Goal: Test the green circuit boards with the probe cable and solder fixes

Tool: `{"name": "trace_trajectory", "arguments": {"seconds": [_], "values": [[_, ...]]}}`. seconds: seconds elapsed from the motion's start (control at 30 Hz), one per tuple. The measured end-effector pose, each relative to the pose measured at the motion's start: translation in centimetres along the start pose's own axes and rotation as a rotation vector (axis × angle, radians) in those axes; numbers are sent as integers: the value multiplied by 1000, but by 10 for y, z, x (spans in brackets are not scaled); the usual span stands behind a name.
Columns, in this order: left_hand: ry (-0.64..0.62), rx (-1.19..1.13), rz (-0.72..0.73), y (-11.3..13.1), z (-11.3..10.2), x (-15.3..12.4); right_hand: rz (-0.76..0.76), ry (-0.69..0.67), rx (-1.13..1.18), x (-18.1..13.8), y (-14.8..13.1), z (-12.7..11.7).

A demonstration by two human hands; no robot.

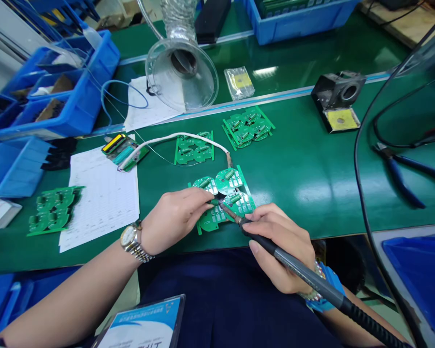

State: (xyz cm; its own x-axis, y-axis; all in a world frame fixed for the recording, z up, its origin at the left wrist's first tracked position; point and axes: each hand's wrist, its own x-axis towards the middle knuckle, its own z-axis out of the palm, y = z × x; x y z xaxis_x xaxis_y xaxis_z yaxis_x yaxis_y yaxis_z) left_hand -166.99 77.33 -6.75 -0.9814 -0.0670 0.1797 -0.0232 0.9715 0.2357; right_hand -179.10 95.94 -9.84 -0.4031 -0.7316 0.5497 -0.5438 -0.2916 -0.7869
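Note:
My right hand [284,246] is wrapped round a soldering iron [304,275], its tip down at a green circuit board panel [226,181] by the bench's near edge. From the left, my left hand [177,215] reaches over the same panel, thumb and finger pinched on a small green component [214,202] close to the iron's tip. Other green cylindrical parts stand on the panel. A white cable [181,135] arches from a small module with a yellow-framed display [125,151] to the panel's far edge.
More board panels lie behind [249,126] and at far left [54,210], partly on paper sheets [101,193]. A clear fume hood [183,75] hangs ahead. On the right are an iron stand [339,99], cutters [400,169] and a black cord. Blue bins [101,63] stand left.

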Motion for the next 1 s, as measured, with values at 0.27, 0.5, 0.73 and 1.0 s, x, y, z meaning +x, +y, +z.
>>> {"name": "trace_trajectory", "arguments": {"seconds": [0.27,0.5,0.73,1.0], "values": [[-25,-14,-31,0,-2,1,-1,29,16,-1,-1,-2],[-32,-11,-45,1,-2,1,-52,128,-11,1,-1,-4],[-27,-15,-39,1,-2,1,-25,123,-181,-7,13,1],[-21,-9,-39,1,-2,1,-18,82,-287,-12,23,5]]}}
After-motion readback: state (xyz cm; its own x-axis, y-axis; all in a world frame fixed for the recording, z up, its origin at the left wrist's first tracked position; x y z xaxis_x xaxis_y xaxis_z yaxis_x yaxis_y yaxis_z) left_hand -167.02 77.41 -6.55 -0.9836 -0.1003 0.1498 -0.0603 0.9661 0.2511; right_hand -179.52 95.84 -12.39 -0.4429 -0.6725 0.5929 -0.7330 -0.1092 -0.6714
